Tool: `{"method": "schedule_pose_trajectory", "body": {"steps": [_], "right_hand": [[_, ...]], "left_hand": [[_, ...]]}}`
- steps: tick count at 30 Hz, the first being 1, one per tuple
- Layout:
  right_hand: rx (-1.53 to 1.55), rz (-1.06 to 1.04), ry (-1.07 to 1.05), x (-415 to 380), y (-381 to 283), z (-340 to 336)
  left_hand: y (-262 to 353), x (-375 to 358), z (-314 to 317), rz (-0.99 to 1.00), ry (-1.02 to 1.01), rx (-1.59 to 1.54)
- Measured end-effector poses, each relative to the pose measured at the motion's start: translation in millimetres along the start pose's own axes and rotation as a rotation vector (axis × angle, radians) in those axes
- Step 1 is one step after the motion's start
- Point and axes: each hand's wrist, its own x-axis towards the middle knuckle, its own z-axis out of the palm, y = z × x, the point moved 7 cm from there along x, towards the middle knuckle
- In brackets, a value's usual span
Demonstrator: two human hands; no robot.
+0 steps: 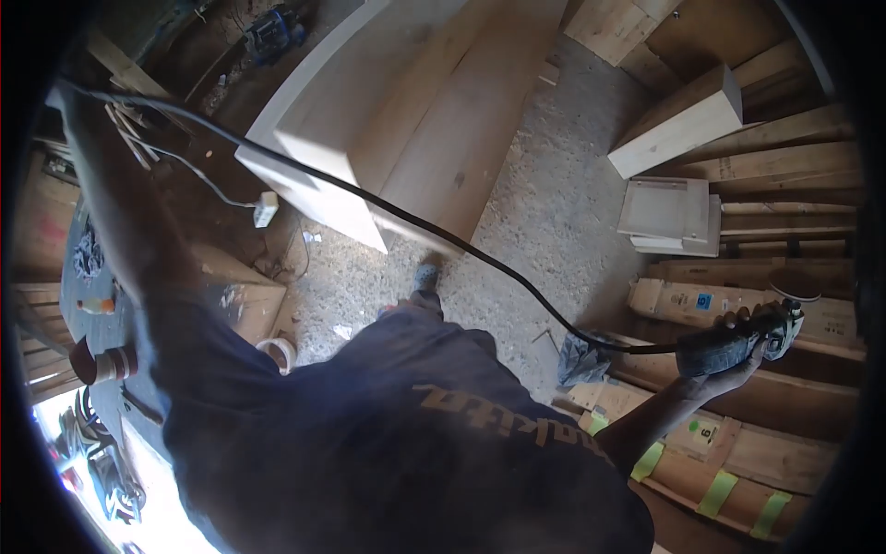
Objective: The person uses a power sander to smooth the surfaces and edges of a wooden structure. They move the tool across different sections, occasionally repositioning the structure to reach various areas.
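Note:
Out to the right, my right hand (736, 369) is wrapped round the body of an angle grinder (729, 346). A round disc (796, 285) sits at its head, turned away from me. From the grinder's rear a black power cord (434, 231) sweeps across to the far upper left. There my left hand (61, 98), at the dim edge of the view, grips the cord with the arm stretched out; its separate fingers are hard to make out. Beneath the cord stands a long pale wooden box-like piece (443, 120), its end panel (314, 185) brightly lit.
Dusty floor (544, 203) runs between the wooden piece and stacked boards (784, 166) on the right. Flat panels (666, 210) lie there, near planks with green tape (718, 492). A white socket block (266, 210), a bucket (276, 354) and a blue power tool (274, 35) are at left.

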Motion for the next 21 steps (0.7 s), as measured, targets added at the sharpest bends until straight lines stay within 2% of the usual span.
{"method": "schedule_pose_trajectory", "body": {"steps": [3, 4, 5, 8, 9, 11, 13, 16, 18, 20, 21], "right_hand": [[-0.005, 0.007, 0.007, 56, 36, 8], [-0.008, 0.008, -0.029, 67, 45, 12], [-0.1, 0.043, 0.084, 81, 50, -5], [-0.031, 0.104, -0.03, 135, 84, 0], [-0.009, 0.074, -0.074, 158, 93, 1], [0.016, 0.143, -0.075, 193, 112, -12], [0.041, 0.191, -0.038, 225, 133, -29], [0.092, 0.301, -0.125, 285, 159, -62], [0.074, 0.32, -0.189, 321, 180, -80], [-0.023, 0.26, -0.148, 356, 189, -109], [0.009, 0.242, -0.162, 384, 201, -120]], "left_hand": [[12, 6, 64, -0.005, -0.06, 0.039], [76, -46, 131, -0.012, -0.091, 0.055], [166, -45, 163, -0.011, -0.106, 0.067], [18, -1, 137, -0.023, -0.129, 0.117], [4, -4, 143, -0.035, -0.138, 0.139], [-20, -7, 144, -0.056, -0.154, 0.196], [-27, -16, 149, -0.073, -0.176, 0.26], [-21, -38, 159, -0.101, -0.192, 0.366], [-2, -59, 166, -0.115, -0.198, 0.443], [23, -80, 178, -0.137, -0.208, 0.515], [40, -69, 199, -0.108, -0.194, 0.532]]}}
